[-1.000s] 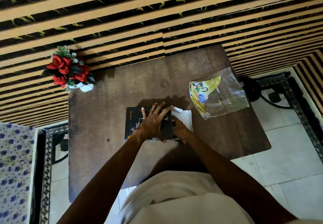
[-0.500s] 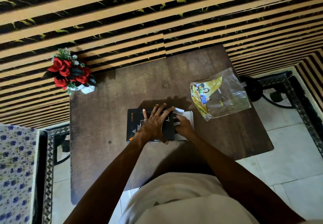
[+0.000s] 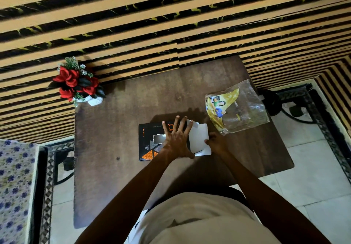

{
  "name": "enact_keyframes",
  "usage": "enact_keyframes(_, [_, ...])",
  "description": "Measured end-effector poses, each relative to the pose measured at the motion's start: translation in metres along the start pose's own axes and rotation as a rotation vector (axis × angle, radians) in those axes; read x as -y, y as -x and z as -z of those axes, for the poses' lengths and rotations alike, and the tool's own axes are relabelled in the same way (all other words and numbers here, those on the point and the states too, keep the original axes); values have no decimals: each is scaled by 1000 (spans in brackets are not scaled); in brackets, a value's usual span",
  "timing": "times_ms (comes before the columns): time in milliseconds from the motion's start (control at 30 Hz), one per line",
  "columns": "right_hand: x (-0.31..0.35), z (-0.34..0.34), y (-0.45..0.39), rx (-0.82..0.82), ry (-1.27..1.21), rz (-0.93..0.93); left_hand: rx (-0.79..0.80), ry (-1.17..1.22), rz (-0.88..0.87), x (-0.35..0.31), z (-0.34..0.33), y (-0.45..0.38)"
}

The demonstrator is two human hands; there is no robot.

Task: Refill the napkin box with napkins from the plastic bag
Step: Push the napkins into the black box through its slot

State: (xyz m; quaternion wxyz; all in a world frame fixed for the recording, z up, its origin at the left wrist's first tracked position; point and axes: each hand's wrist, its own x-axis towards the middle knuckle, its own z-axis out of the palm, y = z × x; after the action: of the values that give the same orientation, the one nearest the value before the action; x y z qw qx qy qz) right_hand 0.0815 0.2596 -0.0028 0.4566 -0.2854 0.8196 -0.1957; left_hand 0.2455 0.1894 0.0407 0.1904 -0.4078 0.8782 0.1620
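- Table (image 3: 117,177): dark brown wood-grain top, flat and matt, rounded corners; it bears everything listed below.
- Plastic bag (image 3: 245,110): clear crinkled film with a yellow printed panel, lying slack and near-flat to the right of the box and just apart from it; it looks emptied, by my judgement.
- Napkin box (image 3: 146,143): black card carton with orange and grey triangles, lying flat, its long axis running left to right across you; a torn slot in the top shows white inside.
- Napkins (image 3: 199,139): white soft paper stack jutting from the box's right end, directly left of your right fingers; the push, I judge, runs leftward along that axis.
- Your left hand (image 3: 176,141): fingers spread wide, pressed flat on the box top, gripping nothing.
- Your right hand (image 3: 217,143): the nearer one to the stack, fingertips touching its right edge; whether they pinch or only press, I cannot tell.
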Motion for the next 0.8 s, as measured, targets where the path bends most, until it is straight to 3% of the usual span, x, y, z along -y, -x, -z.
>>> enact_keyframes(567, [-9,5,-2,12,-87,76,44,44,117,-19,9,0])
enact_keyframes(800, [-7,10,16,175,-390,-34,66,98,172,-20,18,-8])
